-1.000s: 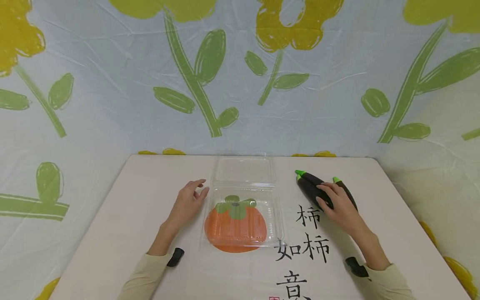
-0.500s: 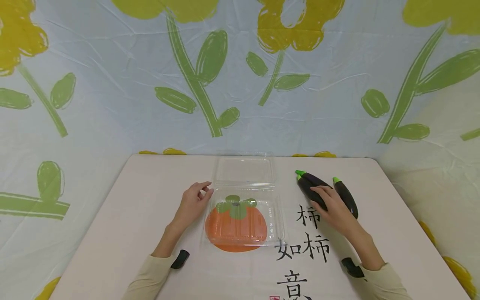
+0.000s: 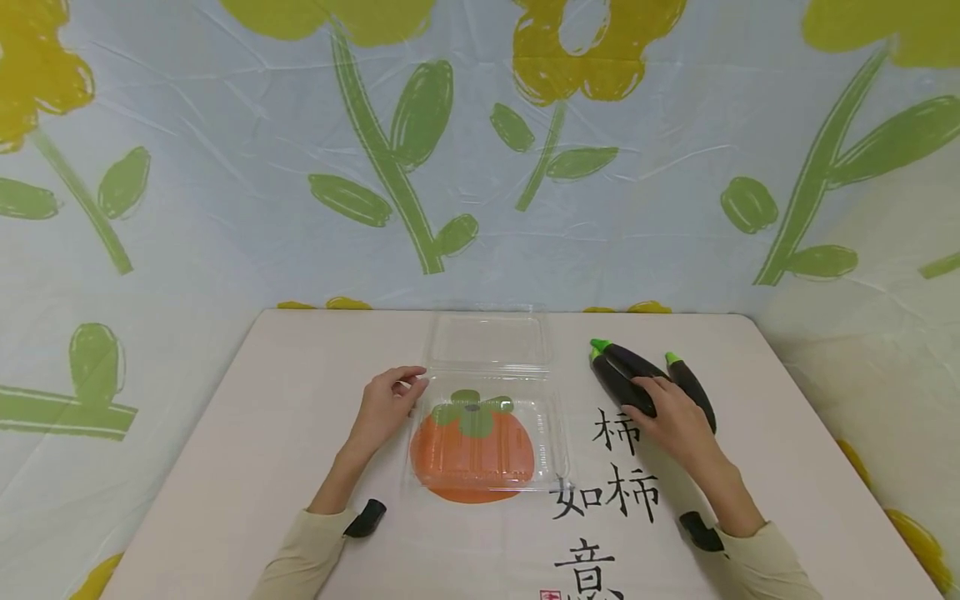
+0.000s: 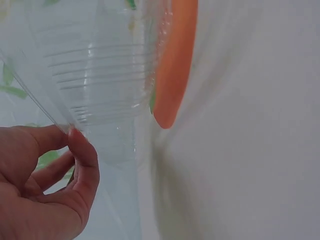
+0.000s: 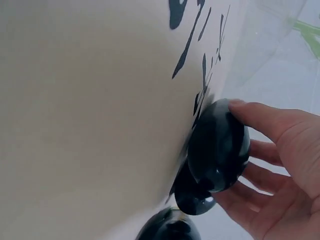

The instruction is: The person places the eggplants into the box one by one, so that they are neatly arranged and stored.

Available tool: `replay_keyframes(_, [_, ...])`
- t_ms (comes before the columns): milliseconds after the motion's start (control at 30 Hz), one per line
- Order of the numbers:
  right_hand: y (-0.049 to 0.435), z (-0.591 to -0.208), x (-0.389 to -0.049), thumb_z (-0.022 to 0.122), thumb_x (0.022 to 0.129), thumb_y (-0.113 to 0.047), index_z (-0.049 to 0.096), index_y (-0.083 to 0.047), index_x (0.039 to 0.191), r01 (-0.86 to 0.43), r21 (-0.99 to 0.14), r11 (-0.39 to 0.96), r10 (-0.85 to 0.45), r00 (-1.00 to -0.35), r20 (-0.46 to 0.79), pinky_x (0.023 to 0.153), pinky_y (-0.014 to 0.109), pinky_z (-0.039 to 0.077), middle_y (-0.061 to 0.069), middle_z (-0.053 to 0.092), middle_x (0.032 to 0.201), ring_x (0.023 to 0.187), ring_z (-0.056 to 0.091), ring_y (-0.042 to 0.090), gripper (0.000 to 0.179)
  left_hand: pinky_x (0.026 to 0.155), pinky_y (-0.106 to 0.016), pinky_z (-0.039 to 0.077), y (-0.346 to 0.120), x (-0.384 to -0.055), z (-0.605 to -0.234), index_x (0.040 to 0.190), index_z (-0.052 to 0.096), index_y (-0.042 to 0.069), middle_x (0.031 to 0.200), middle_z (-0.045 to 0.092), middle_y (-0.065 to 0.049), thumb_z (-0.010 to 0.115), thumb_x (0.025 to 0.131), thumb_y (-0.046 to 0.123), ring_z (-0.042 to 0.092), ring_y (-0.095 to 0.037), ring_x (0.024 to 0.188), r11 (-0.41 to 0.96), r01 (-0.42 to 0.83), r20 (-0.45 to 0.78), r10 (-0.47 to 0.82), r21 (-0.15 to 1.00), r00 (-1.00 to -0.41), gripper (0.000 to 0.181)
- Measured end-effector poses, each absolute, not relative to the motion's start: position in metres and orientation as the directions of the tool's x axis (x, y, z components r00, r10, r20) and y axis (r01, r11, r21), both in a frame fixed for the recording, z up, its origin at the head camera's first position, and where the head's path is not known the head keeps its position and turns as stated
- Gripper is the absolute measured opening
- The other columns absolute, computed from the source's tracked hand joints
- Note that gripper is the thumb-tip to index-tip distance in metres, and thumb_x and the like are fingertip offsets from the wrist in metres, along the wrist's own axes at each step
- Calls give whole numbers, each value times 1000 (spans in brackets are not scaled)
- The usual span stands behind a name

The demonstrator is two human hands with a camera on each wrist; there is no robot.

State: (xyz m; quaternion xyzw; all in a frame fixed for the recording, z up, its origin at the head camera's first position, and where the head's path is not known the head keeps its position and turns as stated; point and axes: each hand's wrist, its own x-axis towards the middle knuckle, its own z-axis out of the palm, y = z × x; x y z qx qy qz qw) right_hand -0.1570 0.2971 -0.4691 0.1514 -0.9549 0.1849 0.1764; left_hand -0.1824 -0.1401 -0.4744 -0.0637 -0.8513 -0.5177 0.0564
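A hinged clear plastic container (image 3: 553, 433) lies with its lid (image 3: 487, 343) folded back, over the printed persimmon. My left hand (image 3: 382, 412) is at its left side; in the left wrist view, thumb and forefinger (image 4: 82, 150) pinch the container's thin rim (image 4: 40, 107). On the right, several fingers and the thumb of my right hand (image 3: 678, 425) curl round the left-most dark eggplant (image 3: 613, 382), still on the table; its round end (image 5: 217, 145) shows between them. A second eggplant (image 3: 632, 360) lies against it, partly hidden by the hand. The third eggplant (image 3: 690, 387) lies just right of the hand.
The pale table cloth (image 3: 300, 358) bears a printed orange persimmon (image 3: 472, 450) and black brush characters (image 3: 633, 492). Behind the table's far edge hangs a flower-patterned curtain (image 3: 247, 208), which also closes in both sides.
My left hand has moved right to the container's rim. My right hand has shifted left, off the third eggplant, and grips the left-most one.
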Motion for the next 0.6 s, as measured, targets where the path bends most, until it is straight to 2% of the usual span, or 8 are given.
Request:
replay_keyframes(233, [296, -465, -157, 84, 85, -13, 65, 8, 124, -310, -306, 900, -207, -922, 326, 83, 65, 56, 32, 66, 119, 109, 63, 51, 48, 56, -18, 53, -139, -184, -473, 121, 72, -1, 94, 65, -13, 72, 98, 11, 59, -14, 61, 349, 27, 26, 6, 937, -1000, 26])
replay_keyframes(433, [294, -463, -157, 83, 86, -12, 65, 8, 125, -304, -335, 892, -197, -927, 319, 82, 65, 56, 32, 66, 120, 110, 63, 52, 47, 55, -19, 54, -138, -185, -474, 122, 70, -5, 93, 64, -17, 70, 98, 8, 58, -13, 58, 267, 20, 17, 13, 963, -1000, 26])
replay_keyframes(600, [291, -457, -158, 81, 87, -12, 64, 7, 127, -320, -386, 865, -207, -929, 305, 84, 64, 56, 31, 66, 123, 111, 64, 50, 47, 54, -18, 53, -136, -185, -474, 119, 70, -7, 94, 65, -26, 69, 99, 7, 57, -11, 56, 243, -1, 3, -15, 970, -1000, 24])
